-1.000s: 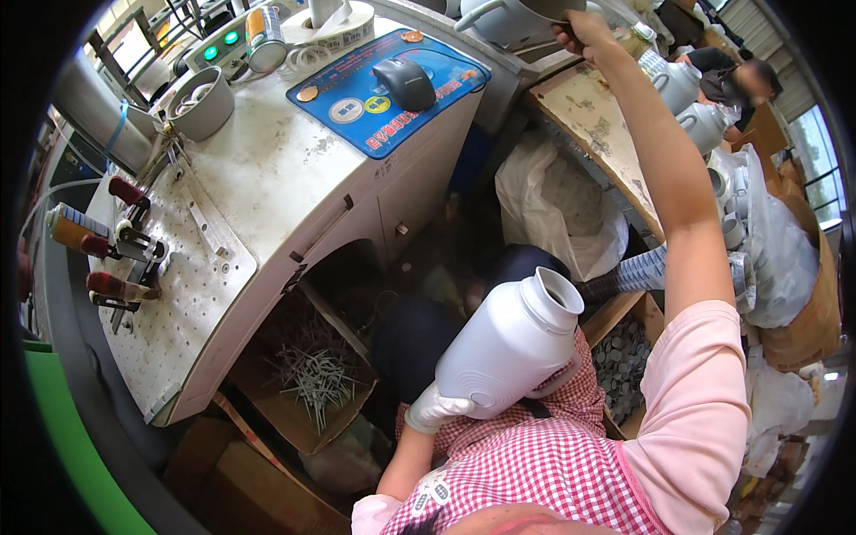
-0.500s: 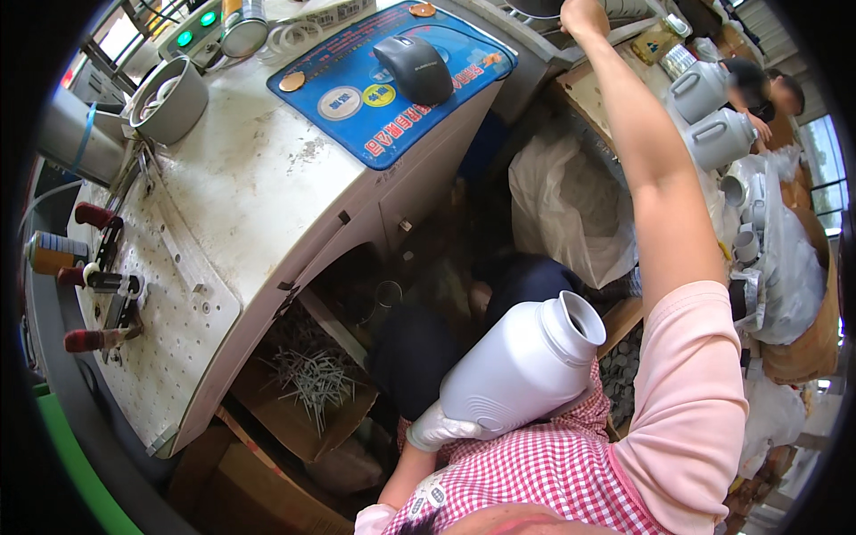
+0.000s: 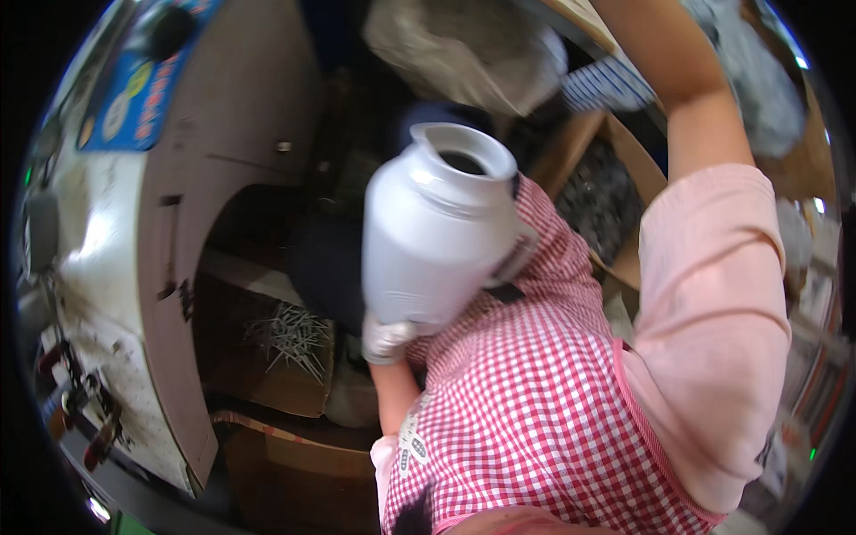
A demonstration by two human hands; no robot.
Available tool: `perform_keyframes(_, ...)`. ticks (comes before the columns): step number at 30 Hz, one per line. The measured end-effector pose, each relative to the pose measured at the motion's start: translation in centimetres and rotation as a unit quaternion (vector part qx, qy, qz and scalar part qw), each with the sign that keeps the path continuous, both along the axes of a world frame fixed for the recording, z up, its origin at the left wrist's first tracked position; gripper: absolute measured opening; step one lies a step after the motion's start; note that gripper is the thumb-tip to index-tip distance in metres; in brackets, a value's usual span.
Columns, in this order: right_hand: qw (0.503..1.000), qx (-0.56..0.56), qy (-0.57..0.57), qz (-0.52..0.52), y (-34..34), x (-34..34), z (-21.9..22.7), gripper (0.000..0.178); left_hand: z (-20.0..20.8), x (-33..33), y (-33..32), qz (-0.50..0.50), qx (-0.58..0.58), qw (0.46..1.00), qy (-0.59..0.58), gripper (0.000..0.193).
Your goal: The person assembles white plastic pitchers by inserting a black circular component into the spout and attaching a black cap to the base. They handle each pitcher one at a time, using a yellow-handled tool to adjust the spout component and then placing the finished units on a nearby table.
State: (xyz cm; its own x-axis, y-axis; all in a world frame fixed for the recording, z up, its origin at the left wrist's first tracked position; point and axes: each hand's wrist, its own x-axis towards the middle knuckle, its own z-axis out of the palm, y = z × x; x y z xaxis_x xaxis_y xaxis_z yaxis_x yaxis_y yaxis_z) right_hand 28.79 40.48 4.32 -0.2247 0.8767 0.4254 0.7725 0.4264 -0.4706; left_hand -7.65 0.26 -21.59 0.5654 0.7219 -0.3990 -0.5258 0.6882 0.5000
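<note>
A light grey plastic jug (image 3: pixel 428 232) with a wide round mouth stands slightly tilted in front of my checked apron. My left hand (image 3: pixel 390 341), in a white glove, grips it low down near its base. Part of the fingers is hidden behind the jug. The jug's mouth faces up and away, with a small lip on its rim. My right arm (image 3: pixel 682 80) reaches up past the top edge of the picture, so the right hand is out of sight.
At left is a white workbench (image 3: pixel 107 214) with a blue mouse pad (image 3: pixel 125 105). Below it, a cardboard box (image 3: pixel 308 397) contains thin grey strips (image 3: pixel 299 334). Another box (image 3: pixel 633 143) holds dark grey pieces. A translucent plastic bag (image 3: pixel 464 53) lies beyond the jug.
The view has swung to the right and blurred. The jug, still in my left hand, is more upright. My right hand, seen earlier at the far top, has left the picture.
</note>
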Motion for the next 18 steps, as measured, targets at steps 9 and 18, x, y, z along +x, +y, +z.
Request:
perform_keyframes(9, 0.639, -0.573, 0.395, -0.328, -50.8, 24.1, -20.5, 0.038, -4.1, -3.1, -0.6, 0.097, 0.044, 0.994, 0.008, 0.106)
perform_keyframes(18, 0.482, -0.330, 0.441, -0.681, -69.9, 30.2, -38.4, 0.083, -7.8, -7.7, 1.6, 0.086, 0.111, 0.988, -0.061, 0.087)
